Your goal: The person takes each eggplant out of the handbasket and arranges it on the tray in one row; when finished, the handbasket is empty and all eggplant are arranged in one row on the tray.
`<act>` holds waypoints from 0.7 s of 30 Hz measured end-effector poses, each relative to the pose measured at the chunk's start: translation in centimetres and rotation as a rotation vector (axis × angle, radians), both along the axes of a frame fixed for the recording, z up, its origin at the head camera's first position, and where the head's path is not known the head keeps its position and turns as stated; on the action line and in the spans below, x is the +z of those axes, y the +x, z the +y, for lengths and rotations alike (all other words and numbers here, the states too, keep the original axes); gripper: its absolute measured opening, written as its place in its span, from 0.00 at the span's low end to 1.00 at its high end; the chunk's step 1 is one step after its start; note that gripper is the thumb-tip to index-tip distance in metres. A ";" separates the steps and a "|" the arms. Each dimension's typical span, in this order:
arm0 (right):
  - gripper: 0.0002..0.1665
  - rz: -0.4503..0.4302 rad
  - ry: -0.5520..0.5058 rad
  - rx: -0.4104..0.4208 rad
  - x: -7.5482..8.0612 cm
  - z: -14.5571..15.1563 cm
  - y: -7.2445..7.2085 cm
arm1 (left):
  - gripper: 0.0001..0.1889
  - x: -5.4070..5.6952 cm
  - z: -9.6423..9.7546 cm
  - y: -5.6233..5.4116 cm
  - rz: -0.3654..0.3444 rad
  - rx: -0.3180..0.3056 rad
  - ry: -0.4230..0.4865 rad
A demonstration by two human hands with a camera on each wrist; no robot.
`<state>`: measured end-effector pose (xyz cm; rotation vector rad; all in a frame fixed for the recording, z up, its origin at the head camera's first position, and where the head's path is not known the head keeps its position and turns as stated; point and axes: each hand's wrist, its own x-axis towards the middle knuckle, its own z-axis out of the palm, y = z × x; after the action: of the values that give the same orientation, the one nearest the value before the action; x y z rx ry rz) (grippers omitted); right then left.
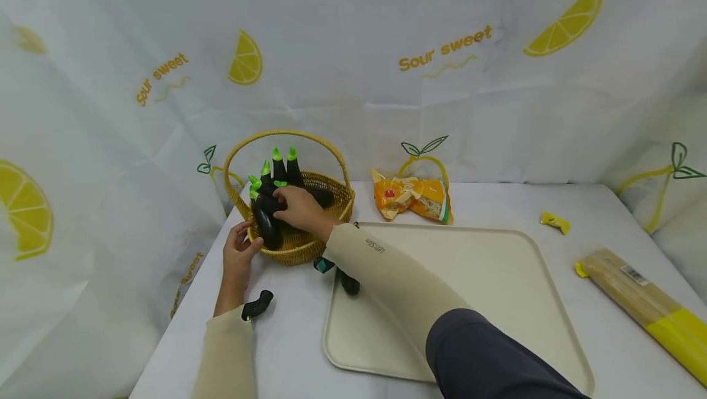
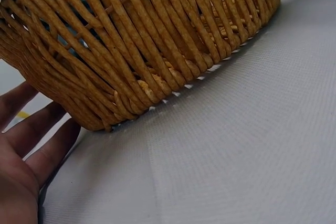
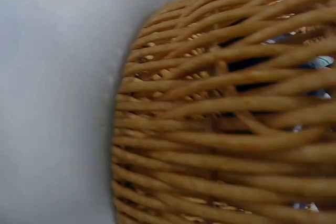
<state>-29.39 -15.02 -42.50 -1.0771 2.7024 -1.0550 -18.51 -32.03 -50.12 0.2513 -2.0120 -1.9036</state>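
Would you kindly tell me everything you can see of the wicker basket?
The wicker basket looks woven from golden-brown strands, with gaps in its wall and one tall arched handle. It stands upright on the white tabletop, by the far left corner of the beige tray. It holds several dark eggplants with bright green caps, some rising above the rim. The left hand touches its outside; the right hand reaches in over the rim, though contact with it is unclear.

Golden basket (image 1: 293, 256); black, green-tipped eggplants (image 1: 267, 227)

2 beige sleeves (image 1: 394, 285), small dark lettering (image 1: 375, 245), navy upper sleeve (image 1: 486, 356), black wrist device (image 1: 257, 306)
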 end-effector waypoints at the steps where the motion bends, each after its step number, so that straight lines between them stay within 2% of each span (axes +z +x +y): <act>1: 0.28 0.002 0.021 -0.021 -0.1 -0.1 0.0 | 0.26 -0.1 0.1 -0.1 -0.010 -0.004 -0.006; 6: 0.32 0.016 0.126 -0.071 -0.6 -0.7 -0.2 | 0.26 0.0 0.1 -0.3 -0.024 0.017 -0.022; 11: 0.33 0.040 0.157 -0.086 -0.7 -0.6 -0.2 | 0.26 0.0 0.3 -0.4 -0.013 0.008 -0.017; 16: 0.35 0.049 0.125 -0.079 -0.7 -0.2 0.0 | 0.25 -0.1 0.2 -0.3 -0.023 0.010 -0.022; 21: 0.36 0.041 -0.005 -0.046 0.3 1.2 0.8 | 0.25 0.1 -0.1 -0.2 -0.011 0.007 -0.016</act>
<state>-28.60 -13.82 -42.22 -1.0539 2.7709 -1.0587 -18.69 -32.11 -50.06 0.2647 -2.0294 -1.8855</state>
